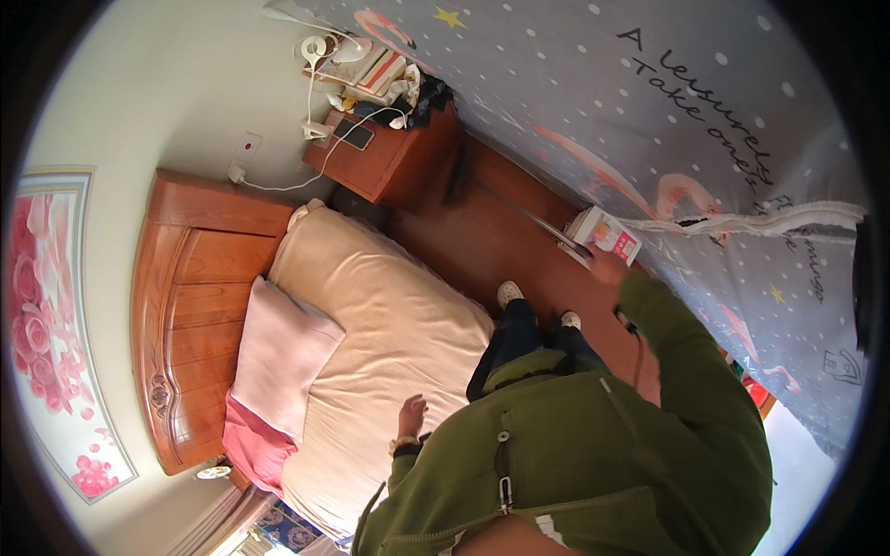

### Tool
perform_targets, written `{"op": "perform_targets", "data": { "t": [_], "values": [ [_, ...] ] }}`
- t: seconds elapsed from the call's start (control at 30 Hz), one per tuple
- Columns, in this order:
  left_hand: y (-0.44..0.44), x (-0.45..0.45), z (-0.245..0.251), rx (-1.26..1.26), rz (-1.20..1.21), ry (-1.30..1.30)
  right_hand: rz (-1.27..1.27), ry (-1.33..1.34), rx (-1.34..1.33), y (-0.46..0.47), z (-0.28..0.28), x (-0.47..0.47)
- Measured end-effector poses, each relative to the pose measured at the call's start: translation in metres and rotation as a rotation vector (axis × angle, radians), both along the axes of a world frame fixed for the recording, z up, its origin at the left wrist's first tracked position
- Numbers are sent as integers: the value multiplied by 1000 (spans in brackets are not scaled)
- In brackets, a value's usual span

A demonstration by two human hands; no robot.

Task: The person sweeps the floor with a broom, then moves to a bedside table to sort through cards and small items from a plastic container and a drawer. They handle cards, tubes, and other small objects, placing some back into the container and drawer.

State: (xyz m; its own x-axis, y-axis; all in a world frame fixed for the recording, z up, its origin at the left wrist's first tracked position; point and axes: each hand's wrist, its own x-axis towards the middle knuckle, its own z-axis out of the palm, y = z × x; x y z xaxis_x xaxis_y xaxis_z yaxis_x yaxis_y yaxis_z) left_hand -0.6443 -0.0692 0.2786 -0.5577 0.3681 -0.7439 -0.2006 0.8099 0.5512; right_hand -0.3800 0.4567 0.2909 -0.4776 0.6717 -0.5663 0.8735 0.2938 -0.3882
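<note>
My right hand (606, 267) is closed on the dark grip of a long metal handle (549, 229). This handle slants over the red-brown floor to a blurred dark head (457, 174), low beside the nightstand. The tool looks like a broom or mop; its exact kind cannot be told. My left hand (411, 417) hangs above the near side of the bed, holding nothing, its fingers loosely bent and a band at the wrist. Under my right hand's end of the handle, a stack of printed boxes or books (603, 235) stands on the floor by the curtain.
On the left is a bed with a beige sheet (389, 292), pillows and a wooden headboard (208, 326). A wooden nightstand (368, 160) bears a phone, lamp, books and a white cable. A grey patterned curtain (695, 125) hangs on the right. My white shoes (510, 293) are on the floor.
</note>
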Motion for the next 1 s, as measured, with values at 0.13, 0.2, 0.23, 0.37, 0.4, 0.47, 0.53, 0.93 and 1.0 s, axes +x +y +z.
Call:
{"op": "perform_targets", "data": {
  "t": [0.13, 0.2, 0.23, 0.37, 0.4, 0.47, 0.53, 0.93, 1.0],
  "values": [
    [-34, -9, 10, -74, 124, -70, 26, 99, -90, 18, -43, -107],
    [-47, -9, 11, 20, 254, -163, -69, 53, -137, 11, -55, -124],
    [-52, -8, 9, -68, 297, -165, -10, 12, -113, 6, -59, -119],
    [-55, -2, -12, -50, 403, -216, -100, -18, -48, -26, -67, -31],
    [-52, 0, -19, -15, 304, -218, -53, 21, -1, -40, -61, 5],
    [-44, 3, -34, -101, 171, -233, -139, 19, -64, -67, -42, 74],
    [-32, 4, -46, -26, 199, -275, -145, -63, -131, -98, -9, 134],
    [68, -93, -69, -4, -97, -195, 106, -718, 24, -161, 183, 296],
    [76, -109, -69, 16, -121, -158, 72, -784, 49, -175, 205, 308]
  ]
}}
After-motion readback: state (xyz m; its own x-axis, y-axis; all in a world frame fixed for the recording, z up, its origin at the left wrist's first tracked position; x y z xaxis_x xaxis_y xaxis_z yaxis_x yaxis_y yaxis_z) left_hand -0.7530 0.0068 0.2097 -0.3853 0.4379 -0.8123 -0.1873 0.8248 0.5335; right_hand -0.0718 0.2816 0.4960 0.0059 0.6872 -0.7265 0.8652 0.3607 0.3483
